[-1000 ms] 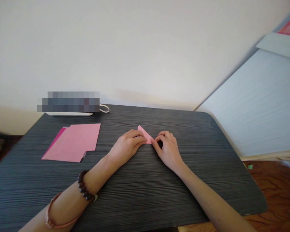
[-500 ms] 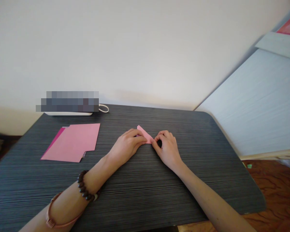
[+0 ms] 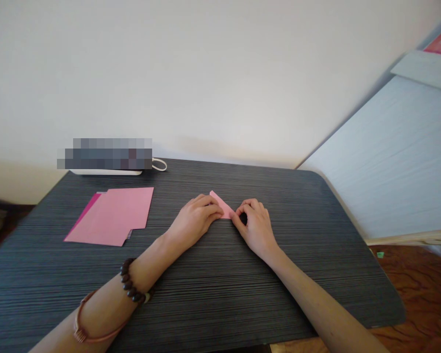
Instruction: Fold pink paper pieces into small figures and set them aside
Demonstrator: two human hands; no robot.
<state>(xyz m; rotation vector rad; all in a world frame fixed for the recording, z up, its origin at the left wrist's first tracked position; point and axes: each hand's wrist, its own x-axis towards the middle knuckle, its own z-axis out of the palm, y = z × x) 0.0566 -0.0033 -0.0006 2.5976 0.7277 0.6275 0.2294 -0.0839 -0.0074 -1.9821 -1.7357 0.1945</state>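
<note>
While our left hand [image 3: 196, 215] and right hand [image 3: 256, 226] grip the pink paper [image 3: 224, 207] mid-desk [image 3: 220, 294], we've got it folded small, sheets [image 3: 110, 215] at left lie flat, remaining folds can't be told.

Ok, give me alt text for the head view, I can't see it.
Left hand and right hand hold a small folded pink paper on a dark wood-grain table. Left of it, light pink paper overlaps a magenta sheet; behind these, a pixelated object.
</note>
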